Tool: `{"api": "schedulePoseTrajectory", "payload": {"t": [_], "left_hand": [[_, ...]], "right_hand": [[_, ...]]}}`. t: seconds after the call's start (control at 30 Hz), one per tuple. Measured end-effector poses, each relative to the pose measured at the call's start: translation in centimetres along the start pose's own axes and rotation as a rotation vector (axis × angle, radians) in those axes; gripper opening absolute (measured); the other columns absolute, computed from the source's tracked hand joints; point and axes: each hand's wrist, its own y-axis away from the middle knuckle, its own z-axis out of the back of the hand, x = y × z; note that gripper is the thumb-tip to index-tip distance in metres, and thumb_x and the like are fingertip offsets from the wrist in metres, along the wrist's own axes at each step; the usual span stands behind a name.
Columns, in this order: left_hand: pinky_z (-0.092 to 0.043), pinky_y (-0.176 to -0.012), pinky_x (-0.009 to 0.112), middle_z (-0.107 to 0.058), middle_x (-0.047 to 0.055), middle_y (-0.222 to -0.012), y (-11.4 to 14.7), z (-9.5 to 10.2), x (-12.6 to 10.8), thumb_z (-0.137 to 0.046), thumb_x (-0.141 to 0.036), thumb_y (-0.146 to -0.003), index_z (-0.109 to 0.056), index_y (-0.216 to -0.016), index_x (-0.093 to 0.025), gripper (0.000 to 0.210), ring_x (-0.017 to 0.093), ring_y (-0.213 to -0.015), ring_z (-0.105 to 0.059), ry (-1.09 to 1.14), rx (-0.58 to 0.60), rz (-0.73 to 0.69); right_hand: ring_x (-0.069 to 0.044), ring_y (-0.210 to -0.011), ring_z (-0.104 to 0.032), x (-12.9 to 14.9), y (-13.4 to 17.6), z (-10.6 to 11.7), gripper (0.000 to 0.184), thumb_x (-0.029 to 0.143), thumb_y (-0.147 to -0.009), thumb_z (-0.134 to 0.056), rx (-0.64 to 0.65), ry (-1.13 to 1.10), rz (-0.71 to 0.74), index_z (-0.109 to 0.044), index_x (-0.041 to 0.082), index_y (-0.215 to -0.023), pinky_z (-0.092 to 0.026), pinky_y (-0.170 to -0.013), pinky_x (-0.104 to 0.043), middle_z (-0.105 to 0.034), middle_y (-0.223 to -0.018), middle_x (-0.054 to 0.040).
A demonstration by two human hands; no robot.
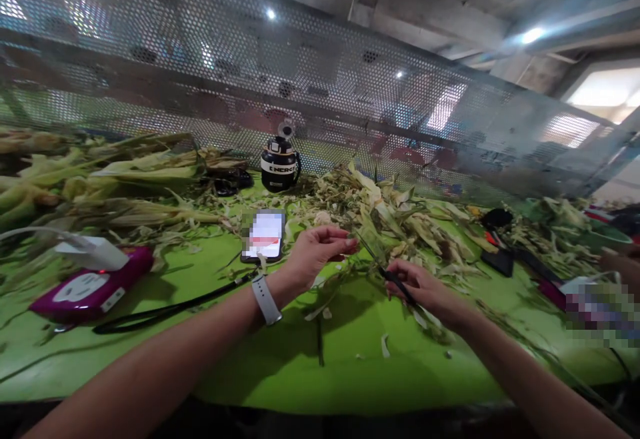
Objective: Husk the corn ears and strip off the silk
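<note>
My right hand (413, 286) is curled around the dark handle of a slim tool (397, 284), its thin, bright end slanting up and left toward the fingertips of my left hand (320, 256). There the thumb and fingers come together at the tips; I cannot tell whether they have closed on a scrap. The tool sits above the tabletop (360, 366), with the husks (385, 206) just beyond it.

The likeliest trouble, as I judge it, is a poke: the tip points at my bare fingers, so a slip of the right hand or a jolt could drive it into them. Dry scraps around the work could also hide a small piece if I dropped it. My left forearm lies near a black strap (200, 304); snagging it might drag whatever it is tied to, though I cannot see how it is fastened. The phone (271, 227) is close behind that wrist, so a backward sweep could knock it.

The best open room is the bare green between my forearms, running to the front edge. Behind the hands, husks crowd the way to the mesh (325, 86); on the left, the purple power strip (95, 292) takes up space.
</note>
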Motion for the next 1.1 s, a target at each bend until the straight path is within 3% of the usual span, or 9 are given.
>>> {"api": "schedulePoseTrajectory", "payload": {"t": [0.23, 0.47, 0.73, 0.83, 0.97, 1.1], "left_hand": [[-0.046, -0.056, 0.020, -0.069, -0.001, -0.065, 0.0, -0.1, 0.2, -0.083, -0.019, -0.057, -0.062, -0.074, -0.015, 0.028, 0.009, -0.058, -0.063, 0.001, 0.028, -0.037], [-0.047, -0.058, 0.021, -0.069, 0.000, -0.065, 0.0, 0.0, 0.2, -0.082, -0.020, -0.058, -0.060, -0.074, -0.015, 0.027, 0.011, -0.061, -0.065, -0.015, 0.019, -0.022], [-0.049, -0.064, 0.025, -0.071, 0.003, -0.071, -0.1, 0.2, 0.3, -0.082, -0.022, -0.060, -0.068, -0.086, -0.016, 0.030, 0.013, -0.067, -0.066, 0.000, 0.022, -0.029], [-0.046, -0.061, 0.024, -0.073, 0.004, -0.076, -0.2, 0.3, 0.3, -0.082, -0.023, -0.060, -0.070, -0.086, -0.016, 0.029, 0.014, -0.070, -0.066, -0.019, 0.012, -0.013], [-0.044, -0.058, 0.023, -0.072, 0.004, -0.077, -0.2, 0.4, 0.4, -0.082, -0.026, -0.060, -0.067, -0.079, -0.017, 0.026, 0.015, -0.072, -0.066, -0.032, -0.018, 0.021], [-0.044, -0.059, 0.023, -0.071, 0.002, -0.077, -0.2, 0.5, 0.5, -0.083, -0.026, -0.059, -0.064, -0.077, -0.017, 0.028, 0.015, -0.075, -0.067, -0.016, -0.022, 0.025]], "right_hand": [[-0.011, -0.062, -0.046, 0.3, -0.5, -0.8, 0.046, 0.059, -0.068, -0.068, -0.005, -0.043, 0.031, -0.051, 0.018, -0.082, -0.035, -0.058, -0.025, -0.057, -0.072, 0.0014], [-0.012, -0.062, -0.048, -0.1, -0.6, -0.9, 0.048, 0.061, -0.066, -0.069, -0.024, -0.017, 0.055, -0.050, 0.018, -0.076, -0.038, -0.059, -0.025, -0.053, -0.067, 0.0025], [-0.012, -0.057, -0.049, -0.9, -1.7, -0.3, 0.046, 0.062, -0.066, -0.068, -0.181, 0.001, 0.081, -0.052, 0.019, -0.072, -0.040, -0.056, -0.027, -0.054, -0.061, 0.0025], [-0.015, -0.059, -0.052, -2.1, -3.1, 1.7, 0.043, 0.059, -0.070, -0.064, -0.257, 0.177, 0.054, -0.056, 0.018, -0.078, -0.039, -0.056, -0.028, -0.060, -0.068, -0.0011], [-0.017, -0.062, -0.052, -4.0, -4.7, 3.9, 0.029, 0.047, -0.072, -0.062, -0.426, 0.611, 0.046, -0.057, 0.019, -0.072, -0.034, -0.056, -0.027, -0.060, -0.068, -0.0023], [-0.021, -0.074, -0.056, -4.7, -4.8, 4.8, 0.015, 0.034, -0.073, -0.060, -0.454, 0.896, 0.053, -0.061, 0.021, -0.080, -0.035, -0.061, -0.028, -0.063, -0.081, -0.0046]]}}
